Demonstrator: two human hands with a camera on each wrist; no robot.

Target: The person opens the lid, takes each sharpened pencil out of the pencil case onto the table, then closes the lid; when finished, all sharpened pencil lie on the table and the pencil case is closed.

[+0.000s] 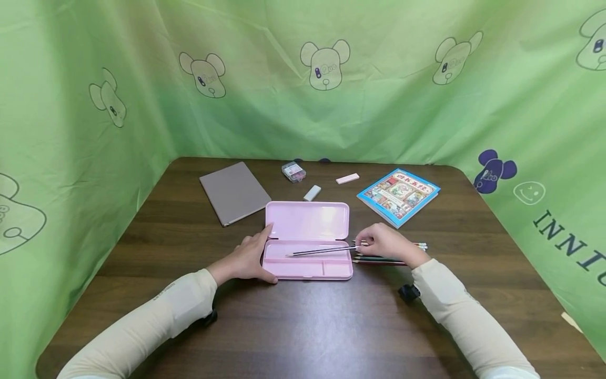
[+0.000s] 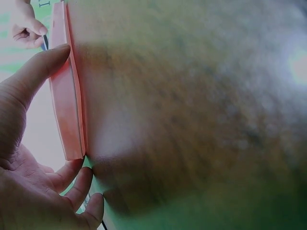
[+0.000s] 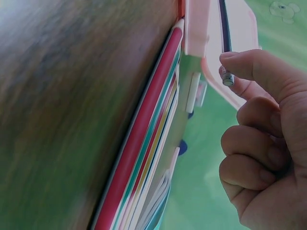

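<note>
A pink pencil case (image 1: pixel 306 221) lies on the table with its lid raised at the back and divided compartments in front. My left hand (image 1: pixel 247 257) holds its left end, thumb against the front wall and the other fingers around the side. Between thumb and index finger, my right hand (image 1: pixel 385 244) pinches a dark pencil (image 1: pixel 326 251) by its end. The pencil's tip points left, over the long rear compartment. Under and beside the right hand lie several colored pencils (image 1: pixel 379 259); in the right wrist view a red pencil (image 3: pixel 139 134) is nearest.
Behind the case are a grey notebook (image 1: pixel 235 193), a small clear box (image 1: pixel 294 171), a white eraser (image 1: pixel 312 193) and a pale pink strip-shaped item (image 1: pixel 347 179). A blue-bordered picture book (image 1: pixel 399 197) lies at the back right. Green printed cloth (image 1: pixel 265 116) hangs around the wooden table (image 1: pixel 303 326).
</note>
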